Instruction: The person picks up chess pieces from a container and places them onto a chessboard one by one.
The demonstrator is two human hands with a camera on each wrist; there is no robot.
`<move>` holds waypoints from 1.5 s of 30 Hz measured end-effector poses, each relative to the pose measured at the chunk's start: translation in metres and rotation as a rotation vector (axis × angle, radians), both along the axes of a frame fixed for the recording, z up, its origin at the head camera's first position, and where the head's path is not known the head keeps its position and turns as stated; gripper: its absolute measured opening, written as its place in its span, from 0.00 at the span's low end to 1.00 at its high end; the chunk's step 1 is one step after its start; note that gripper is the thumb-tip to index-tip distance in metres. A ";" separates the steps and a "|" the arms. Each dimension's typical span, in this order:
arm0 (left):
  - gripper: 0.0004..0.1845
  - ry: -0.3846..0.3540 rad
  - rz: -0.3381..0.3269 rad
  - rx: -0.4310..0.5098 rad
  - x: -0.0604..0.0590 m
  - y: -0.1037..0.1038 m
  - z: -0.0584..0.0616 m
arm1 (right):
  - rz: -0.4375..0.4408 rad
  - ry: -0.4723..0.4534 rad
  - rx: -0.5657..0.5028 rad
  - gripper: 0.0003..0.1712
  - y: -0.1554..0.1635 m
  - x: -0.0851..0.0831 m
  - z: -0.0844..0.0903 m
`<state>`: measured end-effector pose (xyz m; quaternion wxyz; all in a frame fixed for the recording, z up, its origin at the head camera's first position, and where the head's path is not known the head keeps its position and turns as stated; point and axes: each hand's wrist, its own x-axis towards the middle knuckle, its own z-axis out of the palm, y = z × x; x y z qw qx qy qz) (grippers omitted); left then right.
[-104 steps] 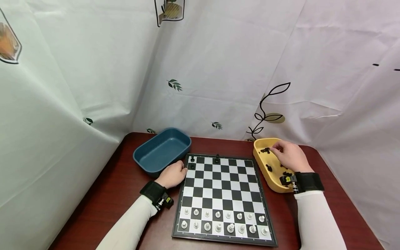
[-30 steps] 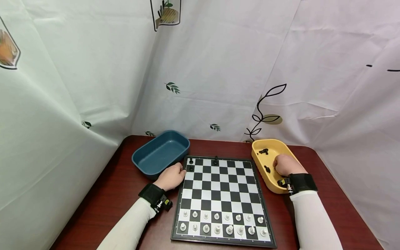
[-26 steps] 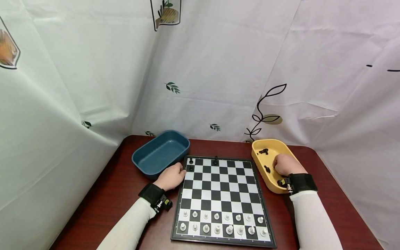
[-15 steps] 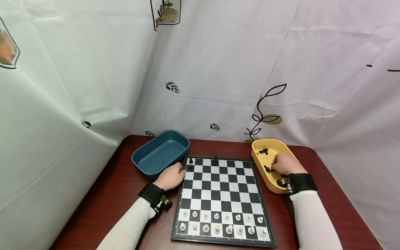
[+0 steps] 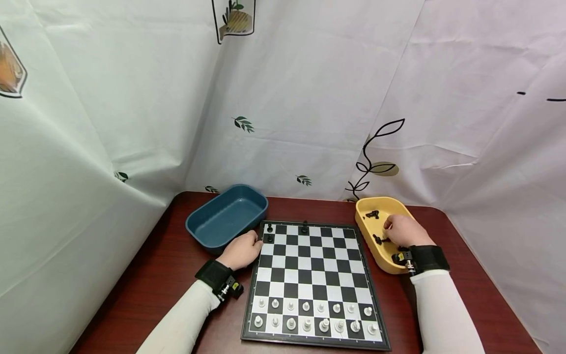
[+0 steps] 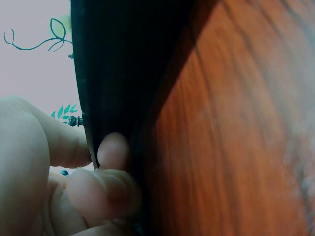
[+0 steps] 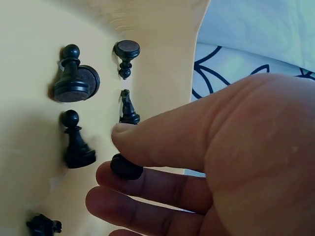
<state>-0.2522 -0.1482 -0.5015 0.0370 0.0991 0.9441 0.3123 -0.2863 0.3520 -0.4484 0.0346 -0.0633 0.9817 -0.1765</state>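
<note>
Dark red worktop (image 5: pixel 177 255) walled by white printed sheets (image 5: pixel 309 98), with a chessboard (image 5: pixel 315 275) in the middle.

A blue tub (image 5: pixel 227 215) stands at the far left of the chessboard and a yellow tub (image 5: pixel 376 246) at its far right. White pieces (image 5: pixel 315 315) fill the two nearest rows. The left hand (image 5: pixel 242 250) rests at the chessboard's far left edge, its fingers (image 6: pixel 106 189) curled against the rim. The right hand (image 5: pixel 402 231) is inside the yellow tub, thumb and fingers (image 7: pixel 147 140) pinching a black chess piece (image 7: pixel 126 167) at its round base; its long axis and heading cannot be told, as the body is hidden. Loose black pawns (image 7: pixel 75 83) lie just beside it.
</note>
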 end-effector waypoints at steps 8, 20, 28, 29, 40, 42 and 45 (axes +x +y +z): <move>0.12 0.007 -0.002 -0.006 0.000 0.000 0.000 | -0.035 0.099 0.046 0.06 0.003 0.001 0.004; 0.12 -0.010 -0.006 0.006 0.000 0.000 0.001 | -0.040 0.278 0.009 0.08 -0.008 0.002 0.018; 0.11 -0.004 -0.012 0.001 0.001 0.000 0.004 | 0.019 0.426 -0.053 0.07 -0.026 0.006 0.029; 0.11 0.001 -0.014 0.000 0.001 0.000 0.004 | 0.029 0.439 -0.061 0.07 -0.029 0.007 0.031; 0.11 -0.005 -0.006 -0.016 0.000 0.001 0.004 | 0.107 0.457 -0.146 0.09 -0.071 0.018 0.053; 0.11 0.001 -0.007 -0.016 0.000 0.000 0.002 | 0.130 0.447 -0.145 0.09 -0.083 0.019 0.056; 0.11 0.005 -0.010 -0.016 0.000 -0.001 0.000 | 0.174 0.434 -0.148 0.09 -0.102 0.020 0.060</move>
